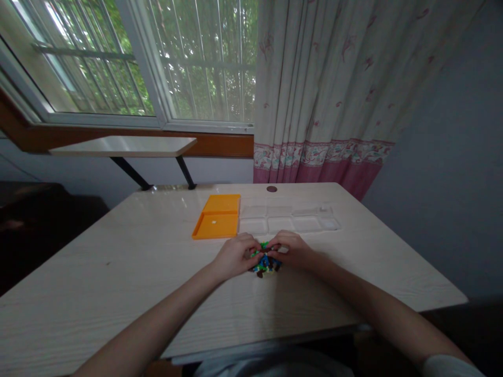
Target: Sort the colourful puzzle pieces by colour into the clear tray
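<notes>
A small heap of coloured plastic pieces [264,263], in green, blue, brown and pale yellow, lies on the table in front of me. Their exact kind is too small to make out. From the left, my left hand [238,255] reaches into the heap with bent fingers pressed around pieces at its edge. Opposite it, my right hand [293,249] has its fingers curled and pinched over the heap's upper right side. The two sets of fingertips almost meet, and they hide part of the heap.
Behind my hands an orange tray [199,226] lies open with a small white piece in it. Clear plastic compartment trays [281,224] adjoin it on the right. A raised shelf [129,146] on black legs stands at the table's back left. A curtain [314,104] hangs behind the table.
</notes>
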`<action>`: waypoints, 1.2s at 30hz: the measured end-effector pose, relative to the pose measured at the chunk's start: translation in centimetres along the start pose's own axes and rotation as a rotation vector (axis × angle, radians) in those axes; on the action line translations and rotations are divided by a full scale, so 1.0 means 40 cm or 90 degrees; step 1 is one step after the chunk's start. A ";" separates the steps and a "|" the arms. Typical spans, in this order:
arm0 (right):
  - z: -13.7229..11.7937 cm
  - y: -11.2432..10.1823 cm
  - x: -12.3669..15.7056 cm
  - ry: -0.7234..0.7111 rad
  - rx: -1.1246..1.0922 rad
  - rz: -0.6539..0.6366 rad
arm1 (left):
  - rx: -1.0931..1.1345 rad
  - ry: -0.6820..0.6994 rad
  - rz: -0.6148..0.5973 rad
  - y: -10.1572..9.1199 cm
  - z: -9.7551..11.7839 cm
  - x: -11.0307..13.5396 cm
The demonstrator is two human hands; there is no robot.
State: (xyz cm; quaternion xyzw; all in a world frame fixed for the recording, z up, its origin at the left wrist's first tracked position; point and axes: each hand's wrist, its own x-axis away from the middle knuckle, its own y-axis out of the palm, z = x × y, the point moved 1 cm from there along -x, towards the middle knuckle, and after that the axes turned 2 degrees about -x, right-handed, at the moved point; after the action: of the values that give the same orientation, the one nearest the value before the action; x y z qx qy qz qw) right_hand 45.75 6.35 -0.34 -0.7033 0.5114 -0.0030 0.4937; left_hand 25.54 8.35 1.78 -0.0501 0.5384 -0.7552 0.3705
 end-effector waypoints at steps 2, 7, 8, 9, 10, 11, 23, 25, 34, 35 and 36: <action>-0.001 0.000 -0.001 0.004 0.004 0.006 | -0.005 0.000 0.005 0.001 0.000 0.001; 0.003 -0.013 -0.004 -0.011 0.019 0.060 | -0.017 -0.013 0.017 0.000 -0.005 -0.001; 0.005 -0.020 -0.005 -0.015 0.025 0.088 | -0.020 -0.014 0.019 -0.001 -0.008 -0.001; 0.007 -0.028 -0.006 -0.015 0.034 0.122 | -0.023 -0.015 0.019 -0.001 -0.011 -0.002; 0.009 -0.037 -0.007 -0.014 0.045 0.157 | -0.028 -0.015 0.019 -0.002 -0.015 -0.002; 0.010 -0.047 -0.008 -0.009 0.057 0.191 | -0.035 -0.014 0.018 -0.003 -0.018 -0.002; 0.014 -0.081 -0.012 0.010 0.106 0.282 | -0.150 -0.001 -0.014 -0.009 -0.029 -0.001; 0.013 -0.080 -0.012 0.010 0.112 0.278 | -0.163 0.005 -0.015 -0.011 -0.030 -0.002; 0.013 -0.083 -0.012 0.015 0.109 0.267 | -0.202 0.016 -0.024 -0.013 -0.028 -0.002; 0.014 -0.083 -0.012 0.019 0.108 0.265 | -0.206 0.017 -0.023 -0.012 -0.030 -0.002; 0.016 -0.083 -0.012 0.020 0.108 0.266 | -0.209 0.018 -0.021 -0.011 -0.031 -0.001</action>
State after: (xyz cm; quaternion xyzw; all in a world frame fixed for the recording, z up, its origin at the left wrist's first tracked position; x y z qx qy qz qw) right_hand 48.21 7.09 1.89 -0.5383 0.6512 0.0455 0.5329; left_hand 24.77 9.41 1.67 -0.1082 0.6590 -0.6634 0.3376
